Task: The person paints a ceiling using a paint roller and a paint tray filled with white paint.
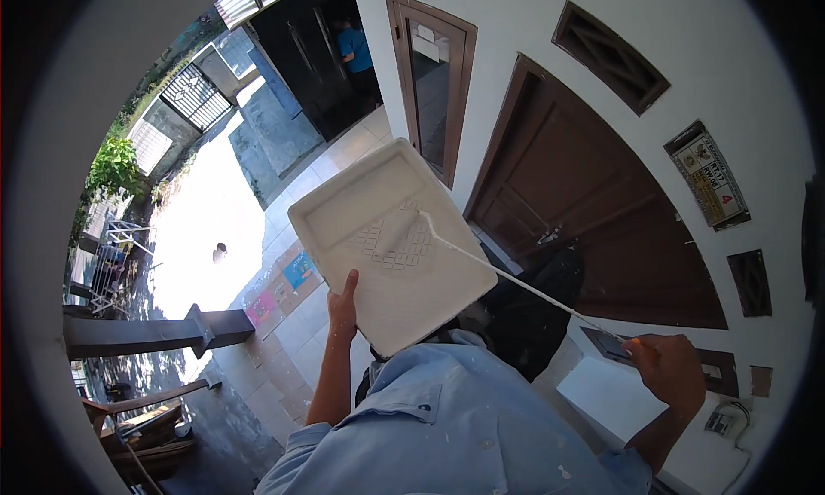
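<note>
In the head view a cream paint tray [387, 302] is held up in front of my chest, with a ribbed grid in its middle and a deeper well at the far end. My left hand [342, 310] grips its left edge, thumb on top and the other fingers hidden underneath. A paint roller [400, 235] rests on the grid, its sleeve coated in the same pale colour. From it a long, thin white handle [533, 287] runs down to the right. Closed around the end of that handle is my right hand [666, 370].
A brown double door [593, 203] and a narrow window [434, 82] are set in the white wall on the right. A dark post [163, 333] juts in at left. Another person in a blue shirt [354, 48] stands by the black door [301, 57]. Tiled floor [301, 357] lies below.
</note>
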The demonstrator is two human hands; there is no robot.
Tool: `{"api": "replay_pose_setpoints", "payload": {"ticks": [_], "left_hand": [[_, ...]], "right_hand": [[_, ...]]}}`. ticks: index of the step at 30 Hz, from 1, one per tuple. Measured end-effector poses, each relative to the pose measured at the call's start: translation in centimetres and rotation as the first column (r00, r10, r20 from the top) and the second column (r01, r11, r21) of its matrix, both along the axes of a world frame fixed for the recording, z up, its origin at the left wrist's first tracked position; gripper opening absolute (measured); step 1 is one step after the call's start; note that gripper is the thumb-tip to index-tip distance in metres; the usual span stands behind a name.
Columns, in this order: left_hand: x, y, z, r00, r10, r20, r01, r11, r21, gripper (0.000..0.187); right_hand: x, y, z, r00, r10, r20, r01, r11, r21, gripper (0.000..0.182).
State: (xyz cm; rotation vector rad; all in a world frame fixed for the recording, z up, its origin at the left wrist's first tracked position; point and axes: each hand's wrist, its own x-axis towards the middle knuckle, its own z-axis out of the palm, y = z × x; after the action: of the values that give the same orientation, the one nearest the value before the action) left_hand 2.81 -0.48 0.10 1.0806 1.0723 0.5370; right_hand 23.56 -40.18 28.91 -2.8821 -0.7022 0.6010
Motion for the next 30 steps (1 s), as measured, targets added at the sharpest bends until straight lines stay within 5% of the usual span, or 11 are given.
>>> {"api": "replay_pose_setpoints", "payload": {"ticks": [7, 10, 13, 16, 22, 26, 30], "left_hand": [[-0.1, 0.0, 0.2, 0.999, 0.019, -0.026, -0.02, 0.999, -0.033, 0.061], [0.0, -0.1, 0.1, 1.0, 0.005, 0.007, -0.005, 1.0, -0.001, 0.061], [-0.1, 0.0, 0.2, 1.0, -0.005, -0.005, 0.005, 1.0, 0.0, 0.06], [-0.2, 0.0, 0.0, 1.0, 0.001, 0.01, -0.001, 1.0, -0.022, 0.059], [-0.1, -0.1, -0.3, 0.998, -0.002, 0.056, 0.003, 1.0, -0.02, 0.062], [-0.6, 0.0, -0.6, 0.997, -0.001, 0.081, 0.003, 1.0, -0.025, 0.057], [-0.8, 0.7, -3.0, 0.985, -0.049, 0.163, 0.062, 0.995, -0.076, 0.062]], "right_hand": [[0.0, 0.5, 2.7, 0.992, -0.121, -0.032, 0.12, 0.992, -0.025, 0.027], [0.1, 0.0, 0.6, 0.999, -0.022, 0.031, 0.021, 1.0, 0.02, 0.027], [-0.1, 1.0, -0.2, 0.989, -0.1, -0.111, 0.098, 0.995, -0.02, 0.029], [0.2, -0.5, 1.5, 0.997, -0.078, 0.0, 0.078, 0.996, -0.032, 0.034], [0.3, -0.9, -0.8, 0.995, -0.01, -0.104, 0.005, 0.999, -0.043, 0.044], [0.8, -2.0, 1.7, 0.973, -0.13, -0.192, 0.086, 0.971, -0.225, 0.05], [0.5, -1.9, -0.5, 0.961, -0.105, -0.257, 0.068, 0.986, -0.151, 0.058]]}}
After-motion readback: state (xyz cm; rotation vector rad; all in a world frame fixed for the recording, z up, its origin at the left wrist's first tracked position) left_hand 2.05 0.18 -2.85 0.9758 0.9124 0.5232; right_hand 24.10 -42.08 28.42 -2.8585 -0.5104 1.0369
